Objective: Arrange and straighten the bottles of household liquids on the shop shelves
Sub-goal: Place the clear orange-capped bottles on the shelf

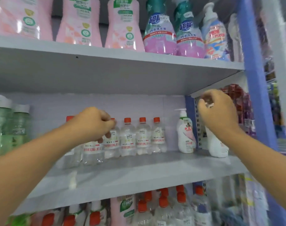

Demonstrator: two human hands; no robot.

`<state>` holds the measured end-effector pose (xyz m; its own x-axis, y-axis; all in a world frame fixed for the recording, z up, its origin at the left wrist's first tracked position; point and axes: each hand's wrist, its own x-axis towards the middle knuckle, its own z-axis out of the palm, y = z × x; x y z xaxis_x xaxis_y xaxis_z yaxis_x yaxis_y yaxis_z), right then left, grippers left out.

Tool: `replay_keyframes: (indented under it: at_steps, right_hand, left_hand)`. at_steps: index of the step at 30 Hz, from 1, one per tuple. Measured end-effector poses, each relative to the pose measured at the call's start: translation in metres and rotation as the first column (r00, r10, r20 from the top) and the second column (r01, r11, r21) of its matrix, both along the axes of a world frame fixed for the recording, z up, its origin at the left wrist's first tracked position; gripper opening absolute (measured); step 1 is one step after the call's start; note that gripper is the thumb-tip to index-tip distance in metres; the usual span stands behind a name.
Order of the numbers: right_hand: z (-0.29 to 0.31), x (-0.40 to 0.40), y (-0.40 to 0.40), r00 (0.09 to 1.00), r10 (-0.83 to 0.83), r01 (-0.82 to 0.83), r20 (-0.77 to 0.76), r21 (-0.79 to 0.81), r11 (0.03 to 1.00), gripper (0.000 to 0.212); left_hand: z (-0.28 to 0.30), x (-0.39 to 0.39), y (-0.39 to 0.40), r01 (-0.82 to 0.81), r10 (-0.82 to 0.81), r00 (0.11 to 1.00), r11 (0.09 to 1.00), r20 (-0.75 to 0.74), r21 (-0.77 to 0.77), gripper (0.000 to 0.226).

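Left hand [93, 123]: curled over the top of a clear bottle [93, 152] at the front of the red-capped row [142, 136] on the middle shelf [139, 173].
Right hand [218, 111]: fingers bunched on the pump top of a white bottle [216, 145] at the shelf's right end; the grip itself is blurred.
Second white pump bottle [185, 132]: upright, just left of the first.
Top shelf: pink bottles [78, 22] are lined up.
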<state>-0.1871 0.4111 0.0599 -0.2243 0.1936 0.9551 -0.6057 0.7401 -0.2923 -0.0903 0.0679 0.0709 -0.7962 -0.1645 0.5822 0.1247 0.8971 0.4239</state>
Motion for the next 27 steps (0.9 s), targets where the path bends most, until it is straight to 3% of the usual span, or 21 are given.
replay_keyframes:
  at_steps: [1,3,5,6,7,10,14,17,19,22,24,27]
  right_hand:
    - [-0.005,-0.008,0.018,0.998,-0.048,0.049,0.032,-0.052,0.997,0.024]
    - [-0.021,-0.023,0.04,0.944,-0.052,0.087,0.327,-0.094,0.992,0.05]
    - [-0.04,-0.031,0.05,0.758,0.086,0.006,0.646,-0.14,0.99,0.084]
    - [-0.048,-0.032,0.054,0.675,0.16,-0.051,0.72,-0.171,0.984,0.092]
    - [-0.054,-0.034,0.057,0.64,0.198,-0.095,0.742,-0.18,0.979,0.09]
    - [-0.061,-0.034,0.054,0.665,0.219,-0.171,0.714,-0.139,0.975,0.071]
    - [-0.06,-0.02,0.025,0.549,0.209,-0.419,0.809,0.05,0.907,0.094]
    - [-0.047,-0.014,0.024,0.401,0.079,-0.567,0.912,0.18,0.804,0.101]
    - [-0.032,-0.027,0.033,0.346,0.14,-0.561,0.928,0.085,0.824,0.088]
    - [-0.012,-0.061,0.04,0.514,0.117,-0.329,0.85,0.069,0.942,0.058]
    - [-0.008,-0.086,0.039,0.554,0.109,-0.207,0.825,0.009,0.978,0.076]
    - [-0.012,-0.116,0.035,0.473,0.29,-0.285,0.832,-0.167,0.944,0.099]
  left_hand:
    - [0.002,-0.006,0.022,0.056,-0.056,0.998,0.998,-0.007,-0.002,0.024]
    - [0.001,-0.019,0.061,0.16,-0.16,0.987,0.987,0.007,0.02,0.024]
    - [-0.005,-0.033,0.096,0.245,-0.248,0.969,0.967,0.024,0.073,0.023]
    - [-0.01,-0.041,0.112,0.275,-0.279,0.96,0.956,0.029,0.106,0.023]
    - [-0.014,-0.049,0.126,0.293,-0.3,0.953,0.945,0.033,0.143,0.025]
    - [-0.024,-0.067,0.156,0.308,-0.322,0.945,0.934,0.054,0.184,0.04]
    - [-0.038,-0.079,0.175,0.288,-0.322,0.942,0.919,0.091,0.271,0.085]
    - [-0.05,-0.085,0.181,0.321,-0.344,0.939,0.865,-0.009,0.386,0.058]
    - [-0.056,-0.087,0.176,0.272,-0.268,0.961,0.861,-0.071,0.431,0.053]
    - [-0.059,-0.077,0.161,0.214,-0.193,0.977,0.866,-0.092,0.451,0.055]
    - [-0.058,-0.064,0.15,0.2,-0.172,0.98,0.865,-0.102,0.46,0.052]
    - [-0.063,-0.039,0.135,0.163,-0.117,0.985,0.865,-0.126,0.475,0.043]
